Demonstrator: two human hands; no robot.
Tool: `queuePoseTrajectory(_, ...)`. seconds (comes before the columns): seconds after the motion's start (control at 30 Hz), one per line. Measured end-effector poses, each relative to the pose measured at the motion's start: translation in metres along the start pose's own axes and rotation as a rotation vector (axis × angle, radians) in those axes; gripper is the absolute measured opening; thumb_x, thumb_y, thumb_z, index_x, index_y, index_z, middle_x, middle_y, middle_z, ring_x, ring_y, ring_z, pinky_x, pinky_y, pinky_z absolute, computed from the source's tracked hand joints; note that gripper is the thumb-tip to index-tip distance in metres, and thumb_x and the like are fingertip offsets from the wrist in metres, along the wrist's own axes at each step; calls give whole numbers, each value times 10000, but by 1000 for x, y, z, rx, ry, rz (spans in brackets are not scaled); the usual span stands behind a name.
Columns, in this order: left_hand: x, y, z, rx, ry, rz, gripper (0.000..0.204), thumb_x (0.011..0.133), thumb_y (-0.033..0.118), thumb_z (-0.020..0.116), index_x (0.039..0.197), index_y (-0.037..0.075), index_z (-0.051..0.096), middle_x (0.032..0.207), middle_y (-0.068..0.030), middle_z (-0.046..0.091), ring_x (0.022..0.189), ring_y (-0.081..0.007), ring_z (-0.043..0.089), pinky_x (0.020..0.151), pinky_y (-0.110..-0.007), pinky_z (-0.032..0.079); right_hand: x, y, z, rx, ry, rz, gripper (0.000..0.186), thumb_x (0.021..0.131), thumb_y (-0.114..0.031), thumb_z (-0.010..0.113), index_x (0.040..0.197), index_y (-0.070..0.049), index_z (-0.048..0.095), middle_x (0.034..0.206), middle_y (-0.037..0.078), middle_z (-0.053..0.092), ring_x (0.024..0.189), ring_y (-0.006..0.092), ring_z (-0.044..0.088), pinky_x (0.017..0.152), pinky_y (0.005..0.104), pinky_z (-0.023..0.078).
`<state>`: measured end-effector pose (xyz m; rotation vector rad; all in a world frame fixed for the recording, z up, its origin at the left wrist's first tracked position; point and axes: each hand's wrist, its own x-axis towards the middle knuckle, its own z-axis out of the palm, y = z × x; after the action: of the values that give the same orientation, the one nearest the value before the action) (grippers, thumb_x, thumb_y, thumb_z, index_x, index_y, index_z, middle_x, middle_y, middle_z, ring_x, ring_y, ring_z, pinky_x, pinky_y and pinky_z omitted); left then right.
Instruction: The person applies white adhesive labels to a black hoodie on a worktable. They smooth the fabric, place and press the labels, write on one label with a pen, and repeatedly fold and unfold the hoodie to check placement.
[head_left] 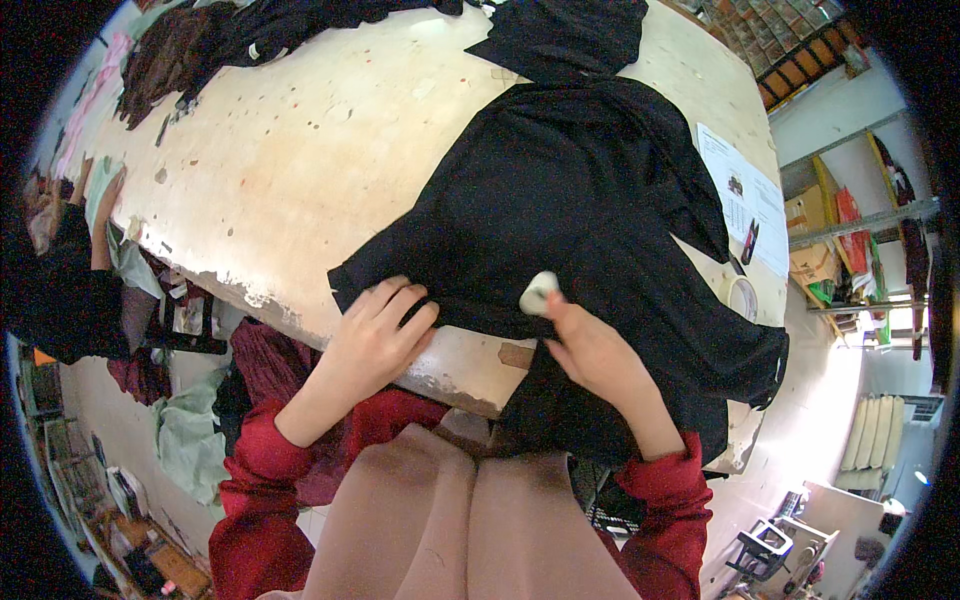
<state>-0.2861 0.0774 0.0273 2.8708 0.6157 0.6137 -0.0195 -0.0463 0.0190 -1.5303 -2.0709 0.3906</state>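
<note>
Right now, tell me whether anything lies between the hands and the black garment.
Nothing visible does. The left hand rests flat on the black garment near the edge of the worn table. The right hand holds a small white piece, perhaps chalk, against the cloth.

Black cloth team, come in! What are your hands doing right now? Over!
Left hand flat on black cloth, pinning its edge. Right hand pinching small white chalk piece against cloth. Tape roll nearby, clear of hands.
</note>
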Motion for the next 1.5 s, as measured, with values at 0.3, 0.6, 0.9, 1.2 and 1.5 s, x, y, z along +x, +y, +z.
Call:
queuePoseTrajectory(0.3,25,-12,-50,24,20,18,215,765,34,638,965,67,566,1070,-85,610,1055,-267,581,1062,-471,383,15,-25,-61,325,241,401,1002,804,121,632,1537,-96,-15,898,96,705,878,153,668,874,291,492)
queuePoseTrajectory(0.6,61,-4,-58,10,238,64,132,843,62,556,967,37,591,993,-102,646,894,-259,596,771,-372,425,22,-46,-39,-89,479,306,840,788,-34,676,1494,-111,227,1320,166,519,1033,317,581,889,389,456)
queuePoseTrajectory(0.9,173,-40,-109,231,922,93,164,909,27,574,1049,93,627,987,-81,670,873,-260,637,761,-316,474,-54,-20,-19,-647,501,815,1104,630,121,660,1511,26,2,1236,106,596,1106,282,530,970,407,358)
queuePoseTrajectory(1.2,179,-111,-116,189,716,-10,140,951,82,536,1077,75,597,972,-142,660,863,-323,643,727,-376,484,-112,17,-85,-422,420,900,1096,728,52,725,1542,-193,33,1041,143,681,936,318,662,814,404,517)
queuePoseTrajectory(1.5,187,-136,-138,406,645,180,350,906,51,554,1245,141,560,1023,-91,617,889,-294,597,766,-398,479,-148,34,-169,-965,918,842,539,734,127,504,1260,13,467,1228,251,542,1144,400,535,992,434,414)
